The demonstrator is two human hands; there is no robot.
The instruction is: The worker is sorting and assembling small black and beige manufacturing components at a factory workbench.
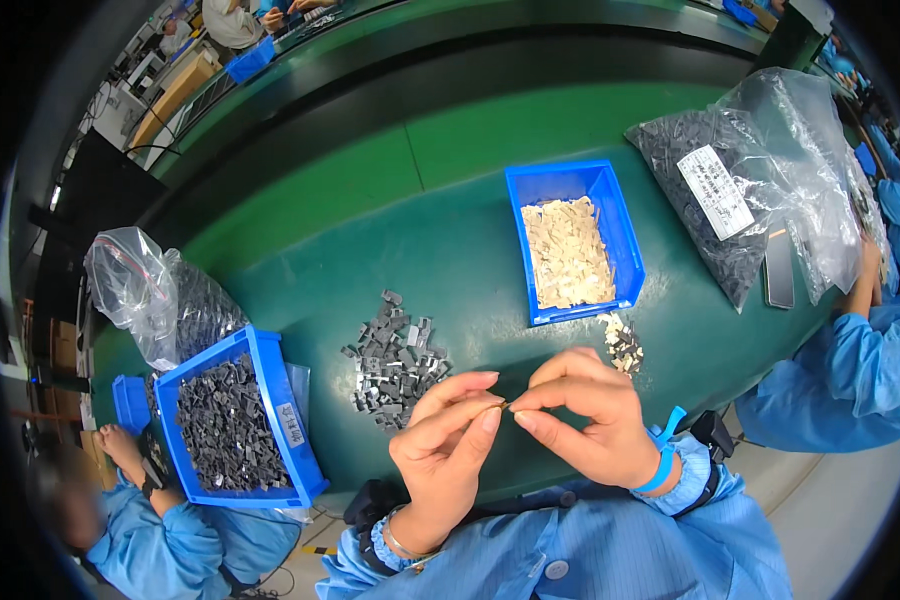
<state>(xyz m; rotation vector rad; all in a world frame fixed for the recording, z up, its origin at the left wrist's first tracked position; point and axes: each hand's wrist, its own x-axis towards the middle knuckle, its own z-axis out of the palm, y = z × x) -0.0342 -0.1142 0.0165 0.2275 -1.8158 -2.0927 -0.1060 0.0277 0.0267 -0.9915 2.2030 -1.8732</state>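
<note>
My left hand (444, 440) and my right hand (592, 408) meet above the near edge of the green table. Thumb and forefinger of each are pinched closed, fingertips almost touching. What they hold is tiny and mostly hidden, too small to name. Left of my hands lies a loose pile of small dark grey plastic parts (395, 368). Beyond my right hand stands a blue bin (625, 240) with many small beige pieces (568, 255) in it. A little heap of cream and dark bits (622, 345) lies between that bin and my right hand.
At the left, a blue bin (305, 455) full of dark parts (232, 425) stands by a clear bag (135, 290). A labelled bag of dark parts (705, 180) and a phone (779, 272) lie at the right. Co-workers' arms (175, 535) (850, 350) are on both sides.
</note>
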